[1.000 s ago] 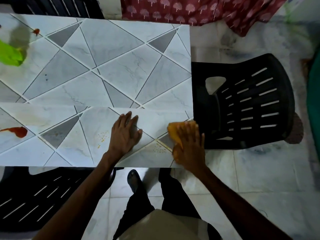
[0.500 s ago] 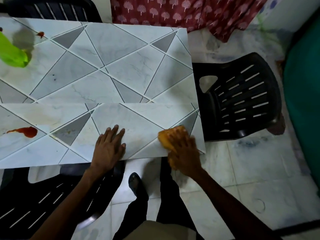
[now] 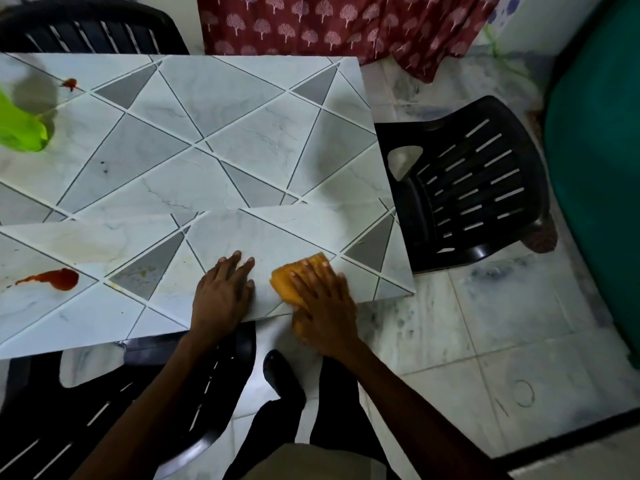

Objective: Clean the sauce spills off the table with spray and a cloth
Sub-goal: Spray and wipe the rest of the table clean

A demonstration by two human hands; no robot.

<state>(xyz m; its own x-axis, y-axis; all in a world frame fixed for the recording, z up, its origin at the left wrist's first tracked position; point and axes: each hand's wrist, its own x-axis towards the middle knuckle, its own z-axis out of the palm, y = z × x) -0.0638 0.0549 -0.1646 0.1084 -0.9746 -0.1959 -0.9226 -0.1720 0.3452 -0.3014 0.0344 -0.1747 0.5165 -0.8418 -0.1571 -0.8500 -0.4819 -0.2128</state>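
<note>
The table has a grey and white triangle-patterned top. My right hand presses an orange cloth flat on the table's near right edge, fingers spread over it. My left hand rests flat on the tabletop just left of the cloth. A large red sauce spill lies at the near left, and a small red spot at the far left. Faint yellowish smears remain left of my left hand. A bright green spray bottle stands at the far left edge, partly cut off.
A black plastic chair stands right of the table, another under its near edge, a third behind. A red patterned fabric hangs at the back. A teal object is at the right.
My right hand has slid the orange cloth leftward along the near edge, closer to my left hand. The left hand stays flat on the table. The view shifted slightly.
</note>
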